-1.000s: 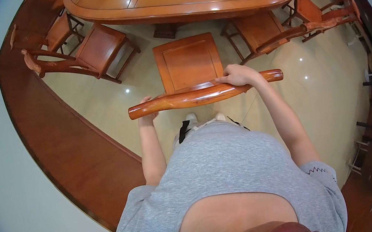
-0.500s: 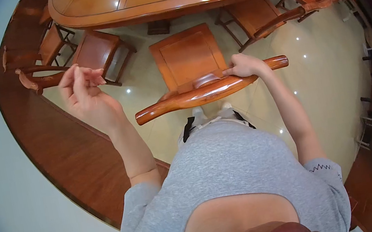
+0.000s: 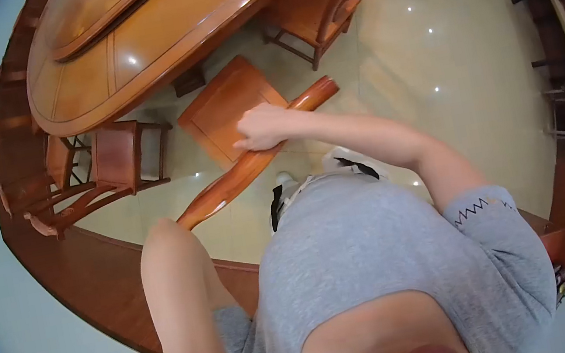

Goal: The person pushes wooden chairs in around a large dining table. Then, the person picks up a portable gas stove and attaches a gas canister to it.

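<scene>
In front of me stands a wooden chair with a glossy curved top rail (image 3: 224, 186) and a square brown seat (image 3: 229, 103). My right hand (image 3: 263, 127) lies across the middle of that rail, its fingers curled over to the seat side. The fingertips are partly hidden. My left arm (image 3: 182, 290) is bent sharply, the elbow close to the rail's left end, and its forearm runs back toward the camera. My left hand is out of the picture below.
A large wooden table (image 3: 201, 44) stands beyond the chair. Another chair (image 3: 116, 156) is at the left, and one more (image 3: 311, 11) at the upper right. Dark wooden panelling (image 3: 100, 270) runs along the left wall. Pale shiny tiles (image 3: 429, 114) cover the floor.
My view has turned, so the table and chair appear tilted. My right hand has moved left along the rail toward its middle. My left hand has drawn back out of view.
</scene>
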Tool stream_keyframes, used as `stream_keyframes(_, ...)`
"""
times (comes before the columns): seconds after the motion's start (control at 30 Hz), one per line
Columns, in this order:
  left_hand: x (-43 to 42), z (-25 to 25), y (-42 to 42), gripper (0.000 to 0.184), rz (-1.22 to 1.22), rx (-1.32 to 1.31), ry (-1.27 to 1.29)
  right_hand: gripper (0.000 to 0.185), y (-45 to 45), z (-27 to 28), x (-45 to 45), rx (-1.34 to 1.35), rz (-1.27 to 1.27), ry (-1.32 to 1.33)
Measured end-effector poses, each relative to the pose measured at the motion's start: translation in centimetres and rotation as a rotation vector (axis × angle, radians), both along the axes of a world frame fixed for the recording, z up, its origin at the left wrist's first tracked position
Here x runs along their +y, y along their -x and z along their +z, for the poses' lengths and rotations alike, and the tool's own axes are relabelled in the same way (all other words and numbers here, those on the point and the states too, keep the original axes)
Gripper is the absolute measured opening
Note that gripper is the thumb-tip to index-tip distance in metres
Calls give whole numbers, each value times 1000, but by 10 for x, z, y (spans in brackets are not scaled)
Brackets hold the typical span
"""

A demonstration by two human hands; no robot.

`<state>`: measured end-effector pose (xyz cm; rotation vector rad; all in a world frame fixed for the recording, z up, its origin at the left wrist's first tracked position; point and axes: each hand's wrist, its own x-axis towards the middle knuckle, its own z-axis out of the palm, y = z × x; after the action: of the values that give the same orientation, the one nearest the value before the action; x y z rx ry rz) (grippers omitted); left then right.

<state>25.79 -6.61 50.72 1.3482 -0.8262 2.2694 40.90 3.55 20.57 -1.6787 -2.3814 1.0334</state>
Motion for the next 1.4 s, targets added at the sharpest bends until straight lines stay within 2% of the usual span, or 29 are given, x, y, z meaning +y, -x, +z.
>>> stream_keyframes(0.07, -11, 0, -59, 24, -42, 27, -34, 44, -27, 0, -17, 43, 15, -170)
stream_keyframes(0.1, -17, 0, -84, 24, -73, 45, -71, 44, -43, -3, -28, 46, 14, -165)
stream_keyframes(0.2, -31, 1, -133, 25, -144, 124, -56, 42, -89, -11, -60, 91, 71, -426)
stream_keyframes(0.23, -32, 1, -145, 25, -146, 127, -51, 42, -109, -14, -66, 94, 69, -421)
stream_keyframes(0.3, -31, 1, -163, 24, 14, 130, -89, 45, -146, -7, -72, -41, 49, -486)
stream_keyframes(0.33, -29, 0, -170, 24, 12, 133, -84, 42, -161, -6, -72, -151, 79, -471)
stream_keyframes(0.43, -17, -2, -189, 24, 99, 176, -112, 37, -192, -19, -69, -128, 43, -572)
stream_keyframes(0.47, -14, 0, -197, 24, 214, 149, -121, 37, -199, -19, -69, -119, 56, -568)
stream_keyframes(0.5, -11, 0, -205, 24, 329, 123, -131, 36, -204, -19, -69, -58, 54, -522)
stream_keyframes(0.63, 10, -6, -239, 26, 393, 181, -98, 37, -235, -23, -63, 123, 90, -378)
stream_keyframes(0.7, 31, -12, -251, 29, 669, 375, -134, 33, -260, -21, -49, 162, 132, -306)
stream_keyframes(0.73, 41, -16, -253, 29, 676, 378, -130, 30, -274, -21, -40, 193, 162, -240)
stream_keyframes(0.77, 50, -19, -255, 29, 755, 493, -130, 30, -289, -22, -32, 196, 168, -236)
stream_keyframes(0.8, 63, -21, -265, 30, 832, 610, -130, 27, -304, -22, -23, 207, 169, -252)
stream_keyframes(0.83, 75, -23, -276, 30, 838, 613, -126, 24, -319, -22, -13, 218, 170, -267)
stream_keyframes(0.9, 103, -25, -308, 29, 937, 380, -169, 22, -349, -17, 13, 280, 144, -348)
stream_keyframes(1.03, 137, -16, -353, 27, 854, 430, -162, 17, -424, 15, 70, 405, -3, -535)
stream_keyframes(1.13, 146, -20, -377, 24, 937, 340, -157, 16, -492, 19, 107, 296, -182, -632)
stream_keyframes(1.23, 156, -20, -388, 20, 940, 459, -142, 21, -570, 10, 130, 38, -304, -725)
stream_keyframes(1.3, 157, -27, -400, 22, 762, 421, 23, 24, -625, 4, 147, -174, -270, -695)
stream_keyframes(1.33, 177, -35, -419, 20, 875, 179, 82, 28, -657, -7, 156, -227, -261, -663)
stream_keyframes(1.37, 210, -47, -437, 28, 979, -70, 127, 33, -688, -20, 162, -282, -252, -633)
stream_keyframes(1.4, 224, -86, -425, 25, 1028, 2, 423, 38, -714, -26, 166, -329, -273, -502)
